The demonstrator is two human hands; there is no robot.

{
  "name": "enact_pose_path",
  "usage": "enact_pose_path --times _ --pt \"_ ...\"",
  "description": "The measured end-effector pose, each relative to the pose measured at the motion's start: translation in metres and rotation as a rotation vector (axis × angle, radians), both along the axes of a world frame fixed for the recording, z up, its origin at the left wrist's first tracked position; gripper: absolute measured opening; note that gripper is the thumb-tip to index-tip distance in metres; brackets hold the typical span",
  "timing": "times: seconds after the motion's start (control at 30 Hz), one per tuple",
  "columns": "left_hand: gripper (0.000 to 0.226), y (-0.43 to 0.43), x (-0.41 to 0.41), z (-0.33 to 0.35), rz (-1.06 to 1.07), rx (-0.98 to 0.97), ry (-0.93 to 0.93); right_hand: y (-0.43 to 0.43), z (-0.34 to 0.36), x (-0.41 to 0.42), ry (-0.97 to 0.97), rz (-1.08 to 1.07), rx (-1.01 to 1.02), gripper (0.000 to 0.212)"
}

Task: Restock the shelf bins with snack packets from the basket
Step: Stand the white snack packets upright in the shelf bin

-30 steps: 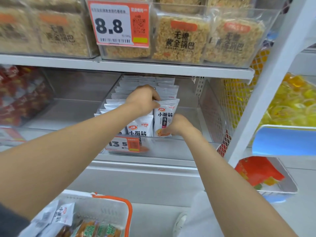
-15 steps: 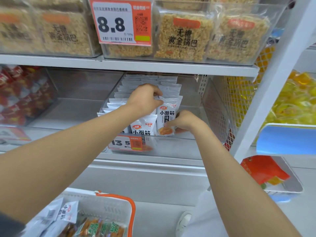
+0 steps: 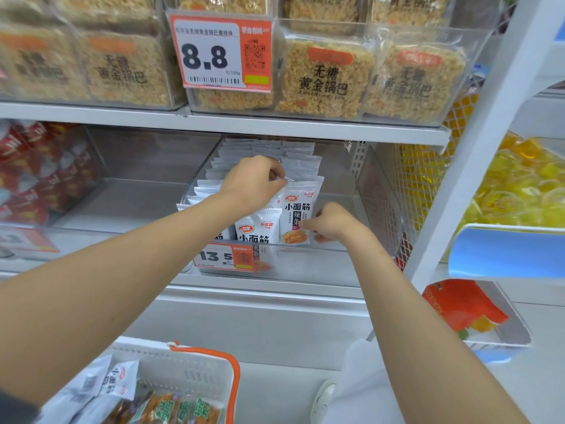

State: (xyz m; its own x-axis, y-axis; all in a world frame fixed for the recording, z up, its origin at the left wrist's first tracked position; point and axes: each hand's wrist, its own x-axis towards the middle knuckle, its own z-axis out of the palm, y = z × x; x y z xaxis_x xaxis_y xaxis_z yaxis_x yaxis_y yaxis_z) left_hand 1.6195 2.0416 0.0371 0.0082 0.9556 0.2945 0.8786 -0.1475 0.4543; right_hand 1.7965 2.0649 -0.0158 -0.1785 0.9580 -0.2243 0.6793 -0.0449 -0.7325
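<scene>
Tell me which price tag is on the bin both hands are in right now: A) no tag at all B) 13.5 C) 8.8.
B: the 13.5 tag sits on the front of the bin where the left hand and right hand hold a packet; the 8.8 tag is on the shelf above.

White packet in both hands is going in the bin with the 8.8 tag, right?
Not quite. The left hand and right hand do hold the white packet, but it goes in the bin with the 13.5 tag. The 8.8 tag hangs one shelf higher. The head view shows it.
</scene>
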Motion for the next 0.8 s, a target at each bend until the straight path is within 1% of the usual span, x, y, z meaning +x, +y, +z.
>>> enact_pose_path --times 0.1,0.2,0.27,0.37,0.47,0.6,0.7,0.8 --pt "0.015 -0.008 0.0 0.005 0.016 0.019 -0.006 -0.002 0.005 0.002 -0.044 -0.003 0.076 0.014" --pt "0.017 -0.017 -0.001 0.008 0.006 0.008 0.029 -0.007 0.008 -0.002 0.003 -0.031 0.194 0.022" --pt "0.017 -0.022 -0.003 0.008 0.0 -0.023 0.052 -0.011 0.006 -0.005 0.01 -0.067 0.226 0.022" --pt "0.018 -0.025 -0.009 0.007 0.016 -0.019 0.045 -0.01 -0.002 -0.008 -0.024 -0.12 0.184 0.017" --pt "0.024 -0.025 -0.015 0.006 0.018 -0.02 0.051 -0.007 -0.004 -0.009 -0.012 -0.137 0.158 0.014" --pt "0.026 -0.022 -0.015 0.004 0.015 -0.021 0.047 -0.005 -0.005 -0.013 -0.013 -0.118 0.137 0.017" --pt "0.025 -0.022 -0.013 0.002 0.02 -0.007 0.033 -0.009 0.003 -0.012 -0.023 -0.122 0.101 0.017" --pt "0.025 -0.024 -0.014 0.0 0.029 0.015 0.038 -0.017 0.016 -0.008 -0.083 -0.118 0.11 0.013"
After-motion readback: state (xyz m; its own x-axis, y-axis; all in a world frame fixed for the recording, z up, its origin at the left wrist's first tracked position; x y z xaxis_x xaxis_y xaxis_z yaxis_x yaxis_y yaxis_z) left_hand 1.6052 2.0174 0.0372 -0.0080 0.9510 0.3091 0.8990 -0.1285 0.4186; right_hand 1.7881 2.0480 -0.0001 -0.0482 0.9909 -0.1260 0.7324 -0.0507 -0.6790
